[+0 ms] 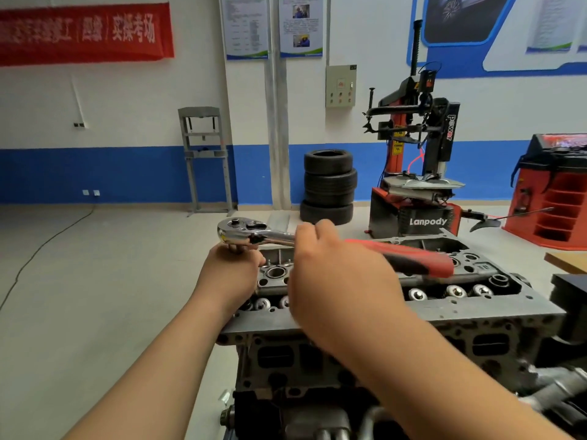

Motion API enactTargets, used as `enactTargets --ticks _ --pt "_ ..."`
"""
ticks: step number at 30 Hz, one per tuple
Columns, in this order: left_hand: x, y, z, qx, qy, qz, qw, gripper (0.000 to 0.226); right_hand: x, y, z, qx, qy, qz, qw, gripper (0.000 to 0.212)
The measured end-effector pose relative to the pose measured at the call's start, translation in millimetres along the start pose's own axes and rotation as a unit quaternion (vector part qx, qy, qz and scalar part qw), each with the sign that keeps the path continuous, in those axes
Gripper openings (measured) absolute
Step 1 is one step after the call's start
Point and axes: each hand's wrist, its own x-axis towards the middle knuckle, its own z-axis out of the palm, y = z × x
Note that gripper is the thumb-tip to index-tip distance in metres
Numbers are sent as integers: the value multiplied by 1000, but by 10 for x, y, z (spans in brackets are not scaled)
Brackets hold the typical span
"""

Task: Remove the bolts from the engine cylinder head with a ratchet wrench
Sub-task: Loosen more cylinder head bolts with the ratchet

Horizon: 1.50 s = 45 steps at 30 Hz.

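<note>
2 grips: left hand (232,274) fingers curl round the socket (236,248), right hand (333,274) fingers clasp the ratchet wrench (251,231) shaft.

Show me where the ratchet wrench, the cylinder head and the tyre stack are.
ratchet wrench (409,257): head view, on its red handle.
cylinder head (476,315): head view, on its flat near rim.
tyre stack (328,182): head view, on the second tyre's tread.

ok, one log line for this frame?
step: bolt removal | left hand: grips beneath ratchet wrench head | right hand: holds wrench shank | site: left end of cylinder head | image: right hand blurred
</note>
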Motion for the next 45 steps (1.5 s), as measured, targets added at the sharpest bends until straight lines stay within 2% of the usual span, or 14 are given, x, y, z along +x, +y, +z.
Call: enactTargets --ticks 2,5,7,12,16,22,25,28,31,33,36,38,42,45 --pt "-1 -27 -7 -59 -3 -12 998 10 277 103 129 16 0 36 999 28" --pt "-13 -23 -40 -110 -14 2 994 13 678 152 398 70 -19 26 997 59" --pt "2 -12 -42 -131 -28 0 991 14 921 85 470 136 -59 3 989 68" --pt "-14 17 -52 -70 -31 18 997 28 1254 -123 403 182 -182 -67 964 73" --pt "-8 37 -24 -6 -5 14 1000 15 1226 -123 388 147 -186 -47 970 75" --pt "40 22 29 -15 10 -2 1000 28 761 -61 206 -73 -112 68 989 59" --pt "60 17 41 26 28 13 999 33 407 -63 -20 -123 -116 43 985 48" --pt "55 34 18 93 41 43 994 32 149 -127 -319 -69 -124 -26 990 32" --pt "17 59 -15 146 39 52 987 34 172 -201 -419 -12 -144 -12 989 28" --pt "5 71 -11 158 39 51 985 34 308 -209 -380 -54 -142 -11 988 24" --pt "35 50 20 98 42 31 994 28 574 -96 -185 -128 -83 -26 988 13" --pt "31 31 24 61 43 20 997 24 823 -16 -6 -83 -65 -28 994 12" --pt "-23 10 -22 5 26 -8 1000 14 1298 -130 286 28 -131 -57 989 26" --pt "-9 10 -46 -3 17 -16 1000 17 1412 -245 447 56 -87 -100 990 27"
